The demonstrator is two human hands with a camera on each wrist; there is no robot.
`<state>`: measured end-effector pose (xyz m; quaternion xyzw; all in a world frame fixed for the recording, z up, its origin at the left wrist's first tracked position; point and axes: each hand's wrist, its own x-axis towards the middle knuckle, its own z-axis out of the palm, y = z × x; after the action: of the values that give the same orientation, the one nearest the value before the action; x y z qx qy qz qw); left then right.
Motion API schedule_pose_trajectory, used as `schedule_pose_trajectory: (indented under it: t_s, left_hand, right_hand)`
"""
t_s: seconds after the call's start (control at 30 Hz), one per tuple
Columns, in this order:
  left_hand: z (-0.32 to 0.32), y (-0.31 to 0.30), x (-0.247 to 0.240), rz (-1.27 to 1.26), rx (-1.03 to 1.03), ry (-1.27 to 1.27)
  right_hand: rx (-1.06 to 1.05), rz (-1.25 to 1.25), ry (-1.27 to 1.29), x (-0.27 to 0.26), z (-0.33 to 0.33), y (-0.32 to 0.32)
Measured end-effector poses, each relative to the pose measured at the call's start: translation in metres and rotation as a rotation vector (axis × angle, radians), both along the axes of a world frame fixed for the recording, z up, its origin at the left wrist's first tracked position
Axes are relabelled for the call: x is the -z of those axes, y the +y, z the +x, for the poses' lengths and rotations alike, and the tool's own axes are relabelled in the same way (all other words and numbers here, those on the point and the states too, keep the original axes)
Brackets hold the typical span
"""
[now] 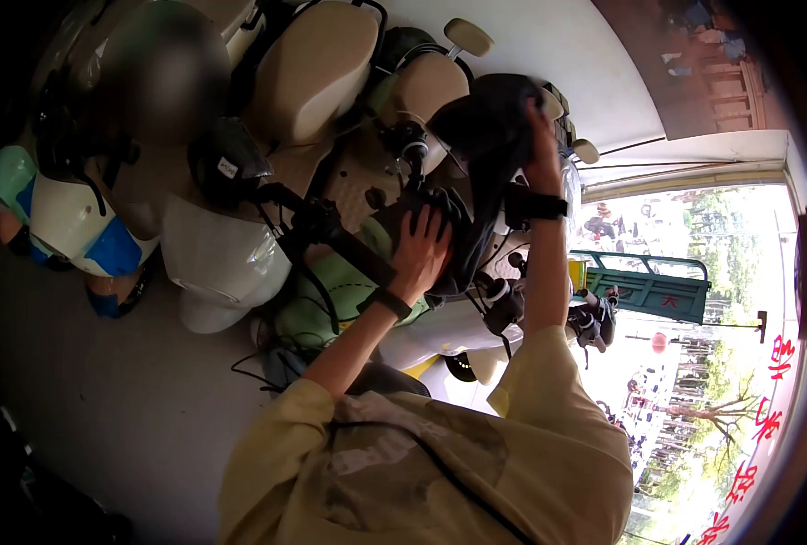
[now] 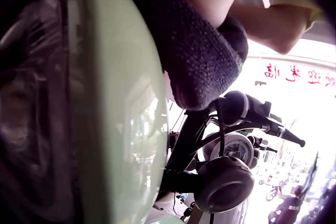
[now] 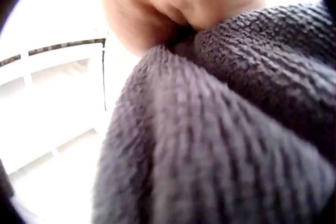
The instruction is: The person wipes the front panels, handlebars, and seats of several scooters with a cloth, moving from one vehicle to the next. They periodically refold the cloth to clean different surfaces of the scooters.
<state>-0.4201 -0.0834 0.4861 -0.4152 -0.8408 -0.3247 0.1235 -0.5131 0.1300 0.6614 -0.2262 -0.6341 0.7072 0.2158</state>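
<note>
A dark grey ribbed towel spans both hands over a green scooter. My right hand grips its raised upper part; in the right wrist view that hand has the fabric bunched under curled fingers. Lower and to the left, my left hand lies on the towel with fingers spread, beside the handlebar. In the left wrist view the towel drapes close by the glossy green body panel, under the hand, whose fingertips are hidden there.
Several parked scooters stand close on the left, among them one with a white front panel and a beige seat. A round black mirror juts out near the handlebars. A bright glass front with red lettering and a green cargo bed lie to the right.
</note>
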Motion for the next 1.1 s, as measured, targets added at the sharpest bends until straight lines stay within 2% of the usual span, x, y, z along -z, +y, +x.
schedule_pose_trajectory:
  t_s: [0.03,0.1,0.17,0.2,0.27,0.37,0.57,0.63,0.7,0.8,0.9,0.93,1.0,1.07,1.1]
  left_hand:
    - [0.0,0.0,-0.001,0.011,-0.013,0.011]
    - [0.0,0.003,0.001,0.053,-0.006,-0.037]
    - [0.001,0.004,0.0,0.081,-0.01,-0.051]
    - [0.0,0.003,-0.002,0.089,-0.019,-0.04]
    - [-0.003,0.0,-0.007,0.179,-0.05,0.005]
    - [-0.001,-0.004,-0.012,0.125,-0.042,-0.002]
    - [0.029,-0.022,-0.027,0.145,0.137,-0.279]
    - [0.046,-0.032,-0.034,0.271,0.293,-0.604]
    - [0.057,-0.041,-0.042,0.371,0.464,-0.879]
    - [0.062,-0.082,-0.105,0.616,0.58,-0.954]
    - [0.056,-0.117,-0.154,0.811,0.637,-0.865]
    - [0.053,-0.12,-0.158,0.878,0.625,-0.757]
    - [0.045,-0.134,-0.172,0.901,0.627,-0.796]
    - [0.04,-0.139,-0.18,0.952,0.635,-0.788]
    - [0.037,-0.137,-0.181,0.988,0.642,-0.754]
  right_hand:
    - [0.088,-0.005,0.071,-0.031,0.009,-0.011]
    - [0.086,-0.013,0.283,-0.06,0.029,0.013]
    - [0.068,0.038,0.383,-0.091,0.052,0.016]
    - [0.113,0.152,0.431,-0.102,0.06,0.008]
    - [0.182,0.163,0.467,-0.112,0.079,0.009]
    - [0.272,0.176,0.52,-0.116,0.099,0.005]
    - [0.447,0.3,0.622,-0.148,0.139,0.004]
    - [0.532,0.324,0.705,-0.17,0.147,-0.02]
    - [0.492,0.38,0.734,-0.183,0.165,-0.012]
    - [0.448,0.412,0.799,-0.201,0.179,-0.043]
    - [0.458,0.349,0.721,-0.205,0.192,-0.07]
    - [0.434,0.63,0.602,-0.197,0.198,-0.077]
    - [0.363,1.182,0.322,-0.161,0.211,-0.086]
    - [0.241,1.556,0.021,-0.131,0.222,-0.102]
    - [0.131,1.379,-0.052,-0.118,0.218,-0.122]
